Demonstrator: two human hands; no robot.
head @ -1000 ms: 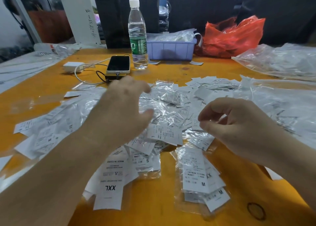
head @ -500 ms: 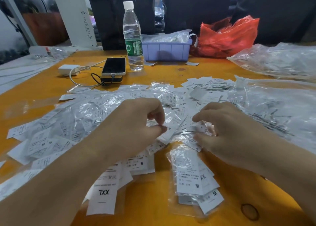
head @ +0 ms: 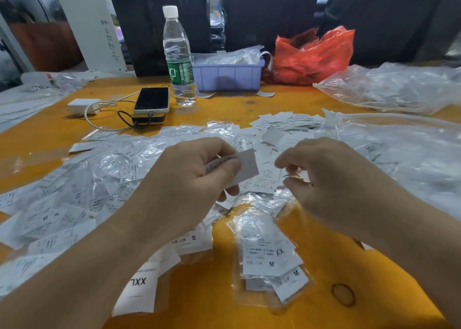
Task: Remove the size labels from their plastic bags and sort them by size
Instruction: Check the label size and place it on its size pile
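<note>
The left hand [head: 189, 179] pinches a small stack of white labels [head: 245, 168] between thumb and fingers, while the right hand [head: 331, 179] beside it has fingers curled on a bit of clear bag [head: 293, 176], hard to make out. Both hover above the heap of labels and bags [head: 99, 179] on the orange desk [head: 249, 106]. Beyond the heap stands a bottle [head: 178, 57], a phone [head: 151, 99] to its left.

Bottle [head: 178, 57] left of tray [head: 228, 75] (phone [head: 152, 99] nearer).
</note>
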